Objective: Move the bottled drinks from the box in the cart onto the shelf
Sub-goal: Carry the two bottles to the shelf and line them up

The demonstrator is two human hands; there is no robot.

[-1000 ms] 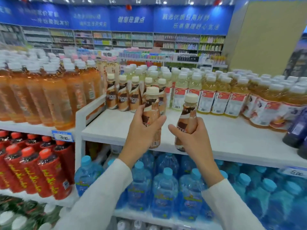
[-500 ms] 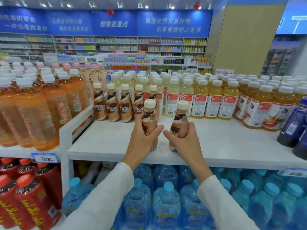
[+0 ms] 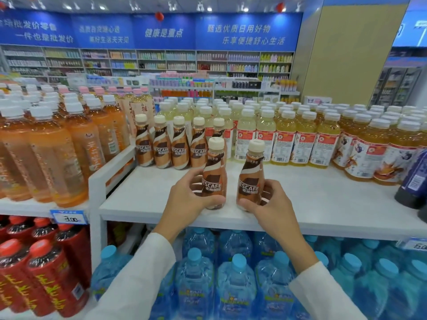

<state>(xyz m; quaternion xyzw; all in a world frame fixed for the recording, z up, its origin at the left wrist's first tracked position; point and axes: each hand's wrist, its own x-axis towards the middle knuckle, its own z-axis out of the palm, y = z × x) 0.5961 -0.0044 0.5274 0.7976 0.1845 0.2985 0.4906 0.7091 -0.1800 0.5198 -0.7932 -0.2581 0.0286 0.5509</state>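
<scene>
Coffee bottles (image 3: 213, 181), in fingers (image 3: 211, 200), seemingly touching shelf (image 3: 323, 204)

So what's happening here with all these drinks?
A person in white sleeves is stocking a white shop shelf. The left hand grips one small brown coffee bottle with a cream cap, the right hand grips a second such bottle. Both stand near the shelf's front edge, ahead of a row of five matching bottles.
</scene>
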